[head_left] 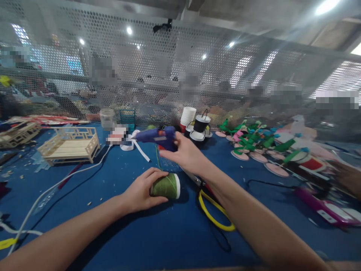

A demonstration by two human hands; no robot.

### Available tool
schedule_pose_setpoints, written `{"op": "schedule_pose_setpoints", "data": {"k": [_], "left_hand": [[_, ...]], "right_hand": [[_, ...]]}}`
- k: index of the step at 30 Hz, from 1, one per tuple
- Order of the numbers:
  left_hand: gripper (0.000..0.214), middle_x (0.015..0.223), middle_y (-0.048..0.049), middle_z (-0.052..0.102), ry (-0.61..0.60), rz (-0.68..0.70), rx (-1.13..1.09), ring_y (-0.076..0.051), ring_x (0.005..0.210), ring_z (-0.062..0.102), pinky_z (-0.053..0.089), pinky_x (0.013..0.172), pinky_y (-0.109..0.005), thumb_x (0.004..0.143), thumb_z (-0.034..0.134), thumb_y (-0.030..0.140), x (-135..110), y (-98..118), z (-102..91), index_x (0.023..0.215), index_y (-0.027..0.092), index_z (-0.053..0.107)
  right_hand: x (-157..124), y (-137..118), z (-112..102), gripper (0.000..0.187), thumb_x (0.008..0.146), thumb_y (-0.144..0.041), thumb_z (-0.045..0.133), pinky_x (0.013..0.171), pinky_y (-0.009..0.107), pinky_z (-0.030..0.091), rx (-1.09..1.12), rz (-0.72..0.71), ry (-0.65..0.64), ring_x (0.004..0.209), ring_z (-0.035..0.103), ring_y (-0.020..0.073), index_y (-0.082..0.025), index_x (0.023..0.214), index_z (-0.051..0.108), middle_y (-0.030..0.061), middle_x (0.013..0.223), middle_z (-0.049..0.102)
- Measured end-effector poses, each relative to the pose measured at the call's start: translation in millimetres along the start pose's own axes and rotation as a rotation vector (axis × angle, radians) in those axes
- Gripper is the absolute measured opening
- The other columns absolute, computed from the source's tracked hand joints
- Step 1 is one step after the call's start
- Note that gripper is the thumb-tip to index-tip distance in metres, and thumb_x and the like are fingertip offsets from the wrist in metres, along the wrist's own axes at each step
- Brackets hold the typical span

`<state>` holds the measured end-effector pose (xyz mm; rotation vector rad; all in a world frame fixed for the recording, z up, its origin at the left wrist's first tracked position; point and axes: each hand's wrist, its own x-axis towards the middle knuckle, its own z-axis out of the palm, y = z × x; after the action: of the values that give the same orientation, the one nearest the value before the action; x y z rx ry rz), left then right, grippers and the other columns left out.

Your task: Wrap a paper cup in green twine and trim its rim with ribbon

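My left hand [145,190] is wrapped round a paper cup [166,186] wound with green yarn, which lies on its side with its white rim to the right. A strand of the yarn runs up from it. Just above, my right hand [190,152] grips a blue glue gun [158,137], its nozzle pointing left. White ribbon [141,150] lies behind the nozzle. Partly under my right forearm are scissors [216,214] with yellow handles.
A small wooden bench model [70,146] stands at left, with a white cord [81,170] in front. Stacked white cups [188,116] and black-wrapped cups [200,124] stand behind. Green paper plants on round bases [251,143] crowd the right. Another person's hand [345,177] is at far right, near a purple tool [321,205].
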<state>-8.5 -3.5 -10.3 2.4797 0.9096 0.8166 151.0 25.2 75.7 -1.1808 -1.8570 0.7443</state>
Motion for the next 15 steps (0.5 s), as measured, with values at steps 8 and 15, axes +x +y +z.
{"op": "schedule_pose_setpoints", "data": {"k": [8,15], "left_hand": [[0.049,0.116,-0.0107,0.048,0.004,0.006,0.039,-0.024,0.108,0.05,0.044,0.091,-0.041,0.075,0.061,0.029,1.5,-3.1,-2.2,0.118,0.021,0.041],[0.046,0.117,-0.0093,0.047,0.047,-0.048,0.02,-0.023,0.109,0.049,0.042,0.093,-0.04,0.076,0.06,0.028,4.9,-6.4,-5.1,0.118,0.022,0.041]], "right_hand": [[-57.3,24.2,-69.0,0.021,0.076,-0.031,0.056,0.05,0.024,0.049,0.026,0.173,-0.032,0.052,0.06,0.0116,-0.013,0.088,0.058,0.0042,0.069,0.066],[-64.7,43.6,-65.2,0.024,0.074,-0.037,0.059,0.048,0.024,0.048,0.077,0.272,-0.058,0.048,0.058,0.0115,-0.013,0.079,0.062,0.0032,0.062,0.066]]}}
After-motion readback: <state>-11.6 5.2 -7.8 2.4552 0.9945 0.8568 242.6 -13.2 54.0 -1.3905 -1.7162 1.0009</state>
